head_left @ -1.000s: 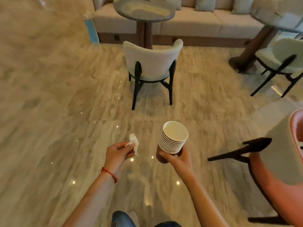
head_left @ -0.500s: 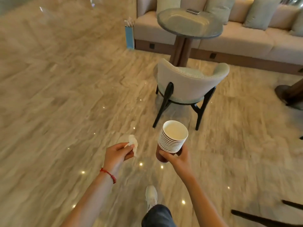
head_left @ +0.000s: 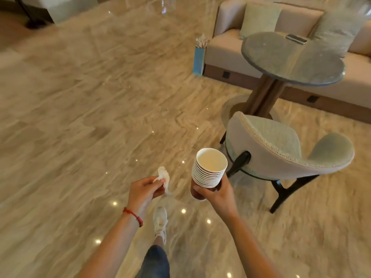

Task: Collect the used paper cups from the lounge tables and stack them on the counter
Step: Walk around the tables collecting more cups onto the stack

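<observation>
Right hand wraps the nested cup stack at its base, upright, likely for carrying. Left hand pinches a crumpled tissue. Round table far right; counter not visible.

Left hand: raised at mid-height, palm turned inward, thumb and forefinger pinching a crumpled white tissue; remaining fingers curled beneath. Left forearm bare, extended forward from lower left, red string bracelet at the wrist.

Right hand: raised level with the left, fingers and thumb wrapped round the base of a stack of paper cups, held upright, slightly tilted. Right forearm bare, extended forward from lower right.

One leg forward between the arms, in blue jeans and a white sneaker.
</observation>
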Motion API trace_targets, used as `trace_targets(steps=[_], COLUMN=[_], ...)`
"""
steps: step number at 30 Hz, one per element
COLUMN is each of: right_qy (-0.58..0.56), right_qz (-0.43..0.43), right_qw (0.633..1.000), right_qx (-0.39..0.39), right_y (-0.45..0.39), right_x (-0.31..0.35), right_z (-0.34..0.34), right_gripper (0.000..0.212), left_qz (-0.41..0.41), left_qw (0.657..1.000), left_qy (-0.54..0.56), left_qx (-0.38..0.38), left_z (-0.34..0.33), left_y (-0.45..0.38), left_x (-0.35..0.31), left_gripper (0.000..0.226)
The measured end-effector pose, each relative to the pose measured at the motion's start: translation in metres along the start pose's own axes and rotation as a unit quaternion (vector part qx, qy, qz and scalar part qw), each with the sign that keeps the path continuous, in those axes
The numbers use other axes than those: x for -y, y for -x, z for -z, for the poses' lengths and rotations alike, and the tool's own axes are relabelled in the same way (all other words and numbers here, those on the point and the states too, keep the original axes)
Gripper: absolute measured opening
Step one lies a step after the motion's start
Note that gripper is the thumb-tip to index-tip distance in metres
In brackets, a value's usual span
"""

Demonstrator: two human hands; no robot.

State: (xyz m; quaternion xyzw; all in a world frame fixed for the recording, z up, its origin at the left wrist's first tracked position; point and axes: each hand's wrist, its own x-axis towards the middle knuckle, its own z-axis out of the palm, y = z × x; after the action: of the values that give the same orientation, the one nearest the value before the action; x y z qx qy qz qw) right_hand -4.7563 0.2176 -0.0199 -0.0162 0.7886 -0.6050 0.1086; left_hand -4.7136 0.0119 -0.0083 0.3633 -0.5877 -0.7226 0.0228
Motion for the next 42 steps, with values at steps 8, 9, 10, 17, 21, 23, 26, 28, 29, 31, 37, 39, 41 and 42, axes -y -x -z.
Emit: trace_targets(steps=[8, 9, 10, 17, 21, 23, 26, 28, 29, 31, 37, 39, 41, 42], right_qy=[0.007, 0.005, 0.003, 0.002, -0.002, -0.012, -0.015, -0.005, -0.005, -0.009, 0.000, -0.003, -0.003, -0.004], right_qz=[-0.009, -0.010, -0.009, -0.013, -0.017, -0.012, -0.018, -0.010, -0.009, -0.008, -0.009, -0.008, 0.000, -0.004], right_qw=[1.000, 1.000, 1.000, 1.000, 1.000, 1.000, 0.999, 1.000, 1.000, 1.000, 0.999, 1.000, 1.000, 1.000], right_qx=[0.009, 0.011, 0.015, 0.007, 0.011, 0.011, 0.022, 0.027, 0.028, 0.025, 0.038, 0.030, 0.021, 0.019], right_y=[-0.197, -0.222, -0.246, -0.393, -0.492, -0.546, -0.626, -0.679, -0.704, -0.752, -0.891, -0.940, -0.992, -1.019], right_x=[0.048, 0.056, 0.063, 0.085, 0.086, 0.091, 0.115, 0.129, 0.136, 0.147, 0.166, 0.175, 0.185, 0.192], right_z=[-0.069, -0.076, -0.080, -0.091, -0.089, -0.089, -0.087, -0.088, -0.088, -0.091, -0.121, -0.136, -0.152, -0.160], right_gripper=[0.083, 0.081, 0.075, 0.061, 0.065, 0.066, 0.066, 0.065, 0.066, 0.068, 0.071, 0.067, 0.064, 0.064], left_qz=[-0.012, -0.017, -0.019, -0.007, -0.014, -0.022, -0.022, -0.030, -0.030, -0.030, -0.010, -0.011, -0.014, -0.012], left_qw=[1.000, 1.000, 1.000, 1.000, 1.000, 1.000, 1.000, 0.999, 0.999, 0.999, 0.999, 0.999, 0.999, 0.999], left_qy=[0.011, 0.006, 0.003, 0.005, 0.005, 0.007, 0.009, 0.011, 0.011, 0.012, 0.022, 0.018, 0.022, 0.021], left_qx=[-0.011, -0.006, -0.008, -0.019, -0.017, -0.007, -0.015, -0.017, -0.021, -0.029, -0.043, -0.037, -0.030, -0.027], left_z=[-0.012, -0.015, -0.018, -0.055, -0.100, -0.123, -0.156, -0.173, -0.179, -0.191, -0.219, -0.226, -0.232, -0.235], left_y=[-0.184, -0.206, -0.227, -0.355, -0.437, -0.477, -0.534, -0.572, -0.592, -0.629, -0.753, -0.802, -0.852, -0.878], left_x=[-0.098, -0.113, -0.127, -0.194, -0.230, -0.256, -0.300, -0.332, -0.346, -0.370, -0.420, -0.440, -0.468, -0.484], left_gripper=[0.009, 0.012, 0.014, 0.024, 0.017, 0.020, 0.017, 0.016, 0.014, 0.010, 0.004, 0.004, 0.007, 0.008])
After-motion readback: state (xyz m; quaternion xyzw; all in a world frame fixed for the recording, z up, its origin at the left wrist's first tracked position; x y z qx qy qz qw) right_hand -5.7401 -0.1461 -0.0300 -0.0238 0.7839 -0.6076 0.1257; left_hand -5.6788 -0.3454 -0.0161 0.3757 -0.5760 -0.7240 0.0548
